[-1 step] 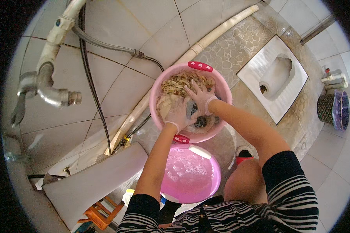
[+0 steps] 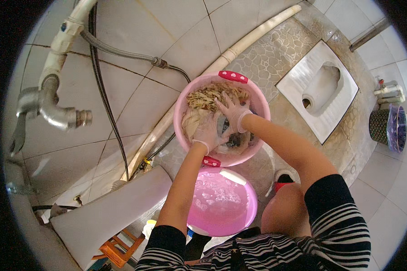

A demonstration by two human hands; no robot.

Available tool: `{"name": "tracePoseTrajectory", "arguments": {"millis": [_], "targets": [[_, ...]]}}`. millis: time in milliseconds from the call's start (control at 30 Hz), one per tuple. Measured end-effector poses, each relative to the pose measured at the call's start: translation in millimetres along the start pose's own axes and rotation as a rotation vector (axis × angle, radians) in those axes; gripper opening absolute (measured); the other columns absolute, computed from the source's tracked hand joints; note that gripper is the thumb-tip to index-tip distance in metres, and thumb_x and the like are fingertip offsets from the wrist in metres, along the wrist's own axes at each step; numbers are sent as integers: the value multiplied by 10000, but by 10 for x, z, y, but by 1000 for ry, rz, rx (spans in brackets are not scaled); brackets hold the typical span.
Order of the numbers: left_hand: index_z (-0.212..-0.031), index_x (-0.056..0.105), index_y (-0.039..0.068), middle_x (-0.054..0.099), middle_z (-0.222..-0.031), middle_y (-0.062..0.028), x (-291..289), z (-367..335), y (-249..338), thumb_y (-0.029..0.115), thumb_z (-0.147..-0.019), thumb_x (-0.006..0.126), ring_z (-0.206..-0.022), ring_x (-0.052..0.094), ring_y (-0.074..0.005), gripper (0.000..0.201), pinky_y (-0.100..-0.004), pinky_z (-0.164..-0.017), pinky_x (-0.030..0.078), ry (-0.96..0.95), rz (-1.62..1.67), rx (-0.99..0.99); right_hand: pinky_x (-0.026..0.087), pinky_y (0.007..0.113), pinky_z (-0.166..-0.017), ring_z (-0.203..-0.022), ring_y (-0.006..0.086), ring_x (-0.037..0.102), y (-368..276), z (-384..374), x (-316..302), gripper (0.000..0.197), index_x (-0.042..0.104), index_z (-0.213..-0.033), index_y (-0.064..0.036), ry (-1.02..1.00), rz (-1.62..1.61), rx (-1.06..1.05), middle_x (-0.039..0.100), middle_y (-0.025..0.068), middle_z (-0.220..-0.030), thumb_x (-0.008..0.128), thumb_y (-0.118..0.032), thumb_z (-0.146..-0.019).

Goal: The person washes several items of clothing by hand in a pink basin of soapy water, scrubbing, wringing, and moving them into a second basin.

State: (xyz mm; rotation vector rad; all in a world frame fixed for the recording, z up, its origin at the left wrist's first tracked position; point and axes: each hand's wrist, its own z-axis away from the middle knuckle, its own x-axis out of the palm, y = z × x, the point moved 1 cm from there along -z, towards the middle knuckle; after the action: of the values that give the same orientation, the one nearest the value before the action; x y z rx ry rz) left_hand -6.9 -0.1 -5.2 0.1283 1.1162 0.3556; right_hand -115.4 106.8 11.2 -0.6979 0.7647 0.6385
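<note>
Two gloved hands are in one pink tub (image 2: 257, 97) of wet clothes (image 2: 208, 97). The left hand (image 2: 208, 131) squeezes a bunch of cloth. The right hand (image 2: 233, 110) presses flat with fingers spread. A second pink tub of soapy water (image 2: 221, 203) sits just below them.

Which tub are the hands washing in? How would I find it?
Start at the white squat toilet set in the floor. Two pink tubs sit left of it. Choose the upper pink tub with red handles, stuffed with patterned cloth; the lower tub holds only sudsy water.
</note>
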Motion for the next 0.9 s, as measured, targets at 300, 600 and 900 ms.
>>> {"name": "tracePoseTrajectory", "arguments": {"millis": [300, 600, 900], "targets": [[-1352, 252, 75, 412, -1289, -209, -283, -159, 68, 362, -652, 693, -1183, 398, -352, 876, -443, -980, 302, 7, 71, -36, 92, 670, -996, -1341, 399, 36, 125, -557, 75, 1151, 127, -1420, -242, -43, 49, 4, -2, 147, -1477, 760, -519, -500], [-1333, 337, 76, 396, -1315, -203, -183, 850, 151, 387, -828, 508, -1186, 404, -348, 616, -417, -962, 353, 181, 293, -311, 209, 464, -1064, -1330, 361, 169, -266, 398, 51, 886, 98, -1427, -170, 46, 6, 92, 37, 122, -1483, 555, -475, -733], [-1280, 369, 73, 311, -1383, -97, -599, 2409, 718, 485, -899, 332, -1274, 265, -294, 563, -449, -1053, 172, 779, 2618, 687, 429, 336, -858, -1053, 246, 536, -1398, 1546, -212, 534, 530, -1166, -61, -238, -1251, 22, 541, 143, -1176, 496, -486, -845]]}}
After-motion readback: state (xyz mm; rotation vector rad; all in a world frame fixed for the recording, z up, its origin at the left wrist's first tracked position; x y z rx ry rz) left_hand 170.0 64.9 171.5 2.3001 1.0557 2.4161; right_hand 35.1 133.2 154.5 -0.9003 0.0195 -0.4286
